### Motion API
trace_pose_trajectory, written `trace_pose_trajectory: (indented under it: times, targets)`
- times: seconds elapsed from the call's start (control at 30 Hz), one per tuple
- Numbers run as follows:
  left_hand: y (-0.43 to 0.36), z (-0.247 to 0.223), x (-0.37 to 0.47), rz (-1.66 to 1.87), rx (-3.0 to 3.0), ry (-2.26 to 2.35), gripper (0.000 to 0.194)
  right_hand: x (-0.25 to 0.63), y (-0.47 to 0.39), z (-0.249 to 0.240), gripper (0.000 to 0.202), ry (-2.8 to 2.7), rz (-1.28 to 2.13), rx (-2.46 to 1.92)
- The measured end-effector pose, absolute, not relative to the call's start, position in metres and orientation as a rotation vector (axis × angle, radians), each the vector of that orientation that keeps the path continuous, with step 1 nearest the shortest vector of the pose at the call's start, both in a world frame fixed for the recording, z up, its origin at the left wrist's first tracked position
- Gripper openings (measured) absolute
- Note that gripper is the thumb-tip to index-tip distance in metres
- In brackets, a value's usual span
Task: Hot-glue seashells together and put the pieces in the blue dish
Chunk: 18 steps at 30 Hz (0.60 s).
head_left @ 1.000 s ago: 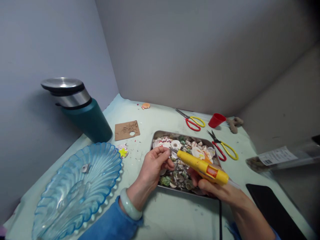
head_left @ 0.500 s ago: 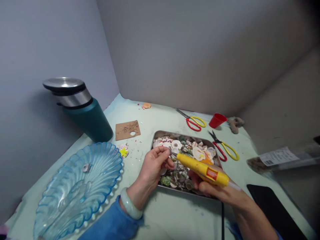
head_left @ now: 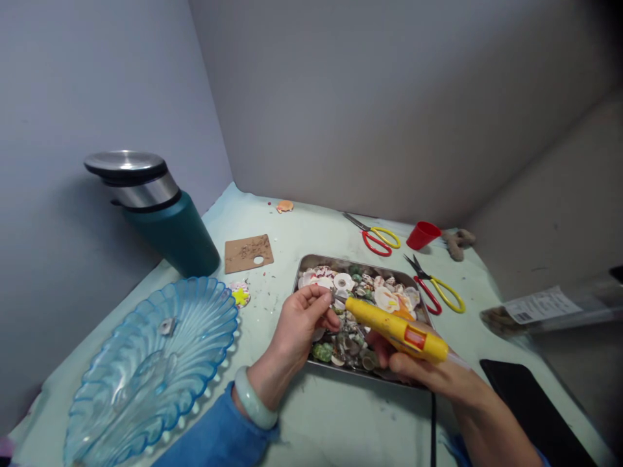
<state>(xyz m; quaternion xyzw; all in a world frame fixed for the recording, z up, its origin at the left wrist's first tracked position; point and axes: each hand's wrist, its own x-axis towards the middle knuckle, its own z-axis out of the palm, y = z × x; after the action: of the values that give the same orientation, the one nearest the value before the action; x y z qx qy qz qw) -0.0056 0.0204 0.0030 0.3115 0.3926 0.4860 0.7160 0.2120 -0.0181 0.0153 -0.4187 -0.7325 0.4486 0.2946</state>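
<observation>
My left hand is pinched over the left part of a metal tray; a small thing at its fingertips is too small to make out. My right hand is wrapped round a yellow glue gun. The gun's metal nozzle points left, close beside the left fingertips. Under both hands the tray holds many shells and green stones. A black cord runs down from near the tray's front right corner.
A blue glass dish and teal bottle stand left. Cardboard and a decorated disc lie between. Two pairs of scissors, a red cup, a clear package and a black flat object are right.
The glue gun has shifted very slightly to the right, its nozzle a little farther from my left fingertips. My left hand has barely moved.
</observation>
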Motion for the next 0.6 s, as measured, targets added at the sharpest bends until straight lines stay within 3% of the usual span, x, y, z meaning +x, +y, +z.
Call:
trace_pose_trajectory:
  times: [0.17,0.4,0.6]
  targets:
    - [0.019,0.003,-0.005,1.077,0.737,0.875,0.026,0.216,-0.021,0.007,0.033,-1.75,1.215,-1.207]
    - [0.021,0.007,-0.006,1.104,0.616,0.861,0.029,0.207,-0.011,0.008,0.03,-1.943,0.709,-1.64]
    - [0.021,0.007,-0.008,1.128,0.601,0.813,0.031,0.201,-0.01,0.006,0.032,-2.171,0.562,-1.712]
